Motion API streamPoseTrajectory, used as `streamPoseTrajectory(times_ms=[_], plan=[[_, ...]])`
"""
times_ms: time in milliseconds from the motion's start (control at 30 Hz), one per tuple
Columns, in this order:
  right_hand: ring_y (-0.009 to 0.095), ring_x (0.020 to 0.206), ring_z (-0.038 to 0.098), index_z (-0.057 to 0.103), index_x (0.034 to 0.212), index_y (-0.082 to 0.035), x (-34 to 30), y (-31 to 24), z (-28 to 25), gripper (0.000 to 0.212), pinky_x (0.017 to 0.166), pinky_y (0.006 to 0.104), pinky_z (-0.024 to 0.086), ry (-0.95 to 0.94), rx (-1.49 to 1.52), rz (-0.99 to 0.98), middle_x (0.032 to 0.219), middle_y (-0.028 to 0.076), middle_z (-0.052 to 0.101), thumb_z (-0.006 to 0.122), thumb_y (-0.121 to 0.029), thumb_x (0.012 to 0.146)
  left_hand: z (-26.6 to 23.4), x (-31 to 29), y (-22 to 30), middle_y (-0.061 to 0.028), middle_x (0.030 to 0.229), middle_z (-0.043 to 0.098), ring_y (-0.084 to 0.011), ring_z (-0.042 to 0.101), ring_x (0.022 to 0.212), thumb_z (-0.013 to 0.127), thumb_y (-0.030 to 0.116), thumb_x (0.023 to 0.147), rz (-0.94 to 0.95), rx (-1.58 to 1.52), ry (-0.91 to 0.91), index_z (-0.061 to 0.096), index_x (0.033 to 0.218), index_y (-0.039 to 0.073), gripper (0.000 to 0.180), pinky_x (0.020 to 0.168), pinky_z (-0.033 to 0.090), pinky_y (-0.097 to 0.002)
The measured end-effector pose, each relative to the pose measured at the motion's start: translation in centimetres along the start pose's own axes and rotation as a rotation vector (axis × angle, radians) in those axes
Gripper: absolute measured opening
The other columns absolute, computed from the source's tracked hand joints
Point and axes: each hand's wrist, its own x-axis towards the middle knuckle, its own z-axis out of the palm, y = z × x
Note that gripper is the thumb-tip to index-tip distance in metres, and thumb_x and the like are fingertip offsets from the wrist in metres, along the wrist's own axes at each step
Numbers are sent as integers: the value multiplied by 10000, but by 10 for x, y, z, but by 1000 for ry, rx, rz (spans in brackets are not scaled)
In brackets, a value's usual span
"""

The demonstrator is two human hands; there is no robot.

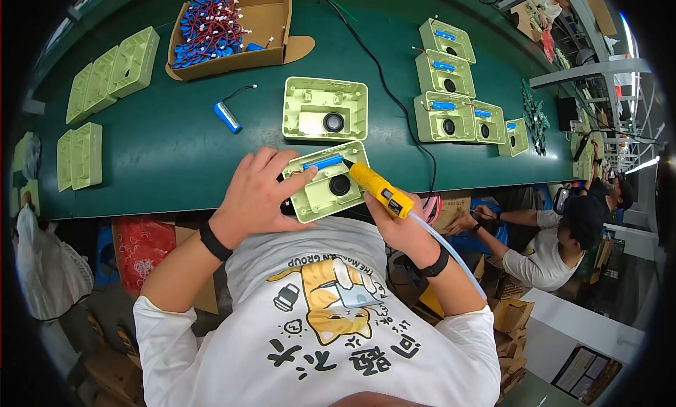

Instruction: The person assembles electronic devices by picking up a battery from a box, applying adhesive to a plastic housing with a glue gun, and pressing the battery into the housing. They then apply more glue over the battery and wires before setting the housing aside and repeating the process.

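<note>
My left hand (pixel 260 192) grips a pale green plastic housing (pixel 315 204) at its left side, tilted at the table's near edge. One of its fingertips rests on a blue cylindrical battery (pixel 322 162) lying inside along the far wall. A round black speaker (pixel 340 185) sits in the same housing. My right hand (pixel 400 224) is closed round a yellow glue gun (pixel 380 189), whose black nozzle points at the battery's right end. From the gun's back a pale, whitish line (pixel 451 252) runs down past my right wrist. The gun's trigger is hidden by my hand.
Just beyond lies another green housing (pixel 296 129) with a speaker. A loose battery (pixel 227 117) lies left of it, below a cardboard box (pixel 282 27) of wired batteries. Several housings with batteries (pixel 451 129) stand right; others (pixel 134 62) left. A black cable (pixel 384 76) crosses the table. A co-worker (pixel 549 245) sits right.
</note>
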Motion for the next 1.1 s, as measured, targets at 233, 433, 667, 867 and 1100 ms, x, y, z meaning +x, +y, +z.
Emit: streamPoseTrajectory(times_ms=[233,433,667,867,1100], plan=[[272,681,720,742,1228,11,-5,-13,-12,227,680,383,572,-39,-2,64,914,145,786,750,-176,1099,4,-4,-2,-134,1366,691,-344,623,1174,961,623,711,-4,-42,55,793,1399,183,834,922,518,-468],[99,621,661,725,1277,-9,-7,-9,-20,249,588,271,536,-204,278,351,831,25,753,693,-226,1158,11,-11,-5,-137,1378,700,-333,629,1137,960,634,712,8,-21,106,801,1330,162,793,910,525,-460],[59,565,618,717,1292,-12,0,-14,-18,261,530,244,515,-159,358,445,762,-11,700,688,-237,1164,13,-12,-5,-132,1400,698,-320,630,1119,943,657,722,3,-9,128,800,1308,163,780,890,518,-452],[47,565,603,713,1322,-16,3,-15,-20,263,525,238,497,-161,308,409,754,-20,685,686,-223,1163,14,-12,-4,-130,1401,698,-313,629,1113,941,662,721,-4,-7,131,796,1309,168,782,871,508,-445],[43,551,579,701,1377,0,2,-24,-22,303,521,232,488,-140,259,431,812,-4,744,681,-215,1165,16,-12,-5,-135,1411,699,-317,636,1107,948,653,707,-4,-11,137,789,1296,176,775,872,510,-449]])
